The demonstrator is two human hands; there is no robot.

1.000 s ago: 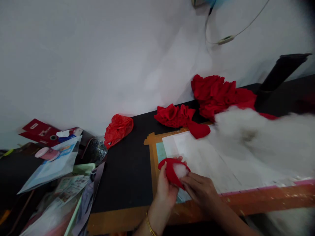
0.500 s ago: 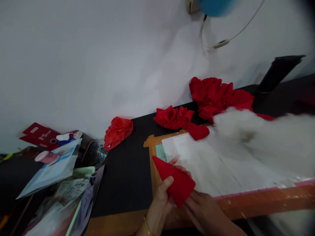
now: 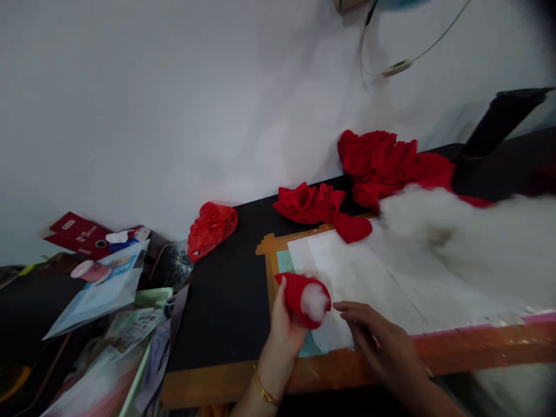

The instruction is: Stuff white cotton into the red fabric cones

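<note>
My left hand point(image 3: 284, 324), with a gold bangle at the wrist, is wrapped round a red felt cone point(image 3: 296, 292). The cone's wide end faces me and to the right, and white fluffy stuffing point(image 3: 314, 302) fills its opening. Just right of that opening is my right hand point(image 3: 376, 330), its fingers apart and nothing visible in them. A large heap of white fibre stuffing point(image 3: 473, 249) lies on the white sheets point(image 3: 347, 272) to the right.
Red felt pieces point(image 3: 377, 168) are piled along the wall, with a smaller bunch point(image 3: 308, 202) beside them. A red plastic bag point(image 3: 212, 227) lies on the black tabletop point(image 3: 226, 313). At left are a green tray point(image 3: 147, 298) and a red box point(image 3: 80, 234). A black container point(image 3: 499, 121) stands at back right.
My right hand has let go of the cone and moved right. The cone has turned in my left hand, so its stuffed opening now shows.
</note>
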